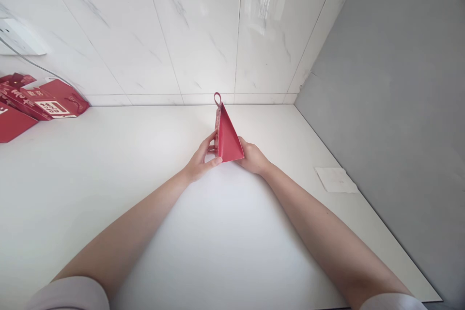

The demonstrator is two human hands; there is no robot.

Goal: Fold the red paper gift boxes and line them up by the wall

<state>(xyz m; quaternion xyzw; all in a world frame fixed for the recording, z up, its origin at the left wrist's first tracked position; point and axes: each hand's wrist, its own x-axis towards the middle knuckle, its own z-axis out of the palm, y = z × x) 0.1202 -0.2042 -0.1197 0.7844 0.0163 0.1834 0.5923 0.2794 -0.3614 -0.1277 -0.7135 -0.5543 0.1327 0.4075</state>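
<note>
A red folded-card piece (229,139), triangular from this side with a ribbon loop at its top, is held upright over the white table. Its left face carries a pale print. My left hand (201,159) grips its left side, thumb at the lower front corner and fingers along the printed face. From the right, my right hand (253,156) is closed on the lower right edge, with most of its fingers hidden behind the card.
Several red printed cartons (54,101) lie at the left against the tiled wall (203,29). A cable hangs from a white socket (20,37) above them. A pale paper sheet (336,179) rests at the table's right edge, beside a grey surface (392,82).
</note>
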